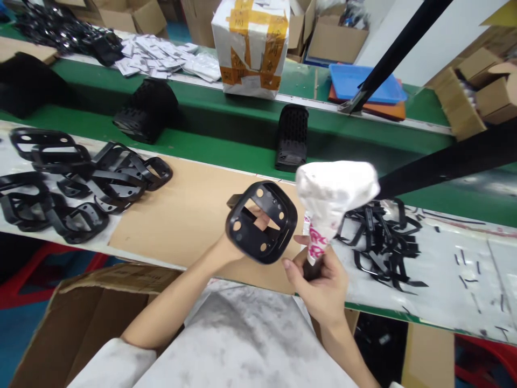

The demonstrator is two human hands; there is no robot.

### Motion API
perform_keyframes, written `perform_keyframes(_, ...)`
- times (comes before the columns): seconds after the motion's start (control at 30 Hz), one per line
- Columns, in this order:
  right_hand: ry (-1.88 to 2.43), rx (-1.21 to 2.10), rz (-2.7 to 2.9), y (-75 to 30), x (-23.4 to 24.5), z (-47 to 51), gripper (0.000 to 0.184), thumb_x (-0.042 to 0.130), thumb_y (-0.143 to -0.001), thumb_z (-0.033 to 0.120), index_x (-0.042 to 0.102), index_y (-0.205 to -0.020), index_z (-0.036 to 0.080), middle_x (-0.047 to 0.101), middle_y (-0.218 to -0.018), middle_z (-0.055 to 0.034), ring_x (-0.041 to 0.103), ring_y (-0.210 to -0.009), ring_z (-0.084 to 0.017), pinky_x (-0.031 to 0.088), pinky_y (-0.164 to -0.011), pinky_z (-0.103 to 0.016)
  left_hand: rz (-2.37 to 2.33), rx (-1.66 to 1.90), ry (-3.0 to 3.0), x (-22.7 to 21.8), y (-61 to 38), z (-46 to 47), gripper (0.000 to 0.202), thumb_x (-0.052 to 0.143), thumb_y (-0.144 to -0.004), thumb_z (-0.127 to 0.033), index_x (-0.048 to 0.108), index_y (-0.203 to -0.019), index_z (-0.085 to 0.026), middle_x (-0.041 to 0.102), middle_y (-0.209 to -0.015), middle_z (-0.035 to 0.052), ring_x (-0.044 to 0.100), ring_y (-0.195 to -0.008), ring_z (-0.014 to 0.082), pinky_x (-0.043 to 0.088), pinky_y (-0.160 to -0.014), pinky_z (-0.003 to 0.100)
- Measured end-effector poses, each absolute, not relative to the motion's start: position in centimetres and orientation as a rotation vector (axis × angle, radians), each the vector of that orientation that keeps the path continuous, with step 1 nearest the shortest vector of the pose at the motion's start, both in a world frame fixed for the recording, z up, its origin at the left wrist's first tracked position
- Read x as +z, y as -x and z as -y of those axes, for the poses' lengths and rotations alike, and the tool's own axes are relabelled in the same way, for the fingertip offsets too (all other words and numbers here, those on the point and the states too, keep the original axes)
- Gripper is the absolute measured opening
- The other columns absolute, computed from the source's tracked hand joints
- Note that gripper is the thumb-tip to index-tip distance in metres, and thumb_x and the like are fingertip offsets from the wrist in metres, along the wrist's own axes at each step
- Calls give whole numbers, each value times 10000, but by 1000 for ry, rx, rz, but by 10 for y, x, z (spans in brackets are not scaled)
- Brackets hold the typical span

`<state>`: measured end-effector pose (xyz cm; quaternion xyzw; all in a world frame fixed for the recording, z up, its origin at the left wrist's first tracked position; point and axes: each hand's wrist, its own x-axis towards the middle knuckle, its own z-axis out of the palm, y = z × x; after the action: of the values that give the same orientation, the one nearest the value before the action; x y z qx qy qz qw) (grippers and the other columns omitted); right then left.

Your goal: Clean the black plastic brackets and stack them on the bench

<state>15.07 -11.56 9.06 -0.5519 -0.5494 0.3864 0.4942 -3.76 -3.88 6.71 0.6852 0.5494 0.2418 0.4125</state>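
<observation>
My left hand (235,245) is closed round a black plastic frame (264,222), raised over the brown board. The frame has rounded corners, several round holes and a central opening where my fingers show. My right hand (323,283) grips the dark handle of a mallet-shaped tool (335,188), held upright. White wrapping covers its wide head, and red-printed tape runs round its neck. The tool's head is just right of the frame, apart from it.
Black frames (117,178) lie heaped at left. Thin black offcuts (382,240) cover part of the bench at right. Black perforated parts (291,137) stand on the green surface. Behind are a taped white box (250,48) and a blue tray (369,83). A black bar (452,159) reaches in from the right.
</observation>
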Motion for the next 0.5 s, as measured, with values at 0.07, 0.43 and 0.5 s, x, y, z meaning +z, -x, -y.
perform_keyframes(0.07, 1394, 977, 1351, -151, 85, 114, 223, 783, -847, 251, 715, -1057, 213, 459, -577, 95, 401, -497, -85, 386, -497, -216, -1278, 601, -1625, 60, 39, 42, 334, 488, -939, -434, 729, -943, -202, 768, -1034, 101, 686, -1018, 276, 563, -905, 396)
perform_keyframes(0.43, 1369, 1417, 1357, -169, 54, 117, 330, 837, -765, 278, 720, -1060, 191, 435, -588, 103, 398, -527, -94, 363, -551, -238, -995, 75, -871, 42, 62, 73, 499, 671, -777, -657, 481, -680, -206, 360, -570, -62, 300, -535, 103, 258, -499, 242)
perform_keyframes(0.5, 1371, 1419, 1388, -169, 54, 118, 358, 840, -759, 274, 712, -1082, 187, 426, -592, 106, 382, -523, -89, 346, -543, -233, -964, 94, -808, 41, 59, 74, 535, 673, -765, -669, 412, -649, -217, 307, -557, -73, 237, -525, 92, 194, -490, 249)
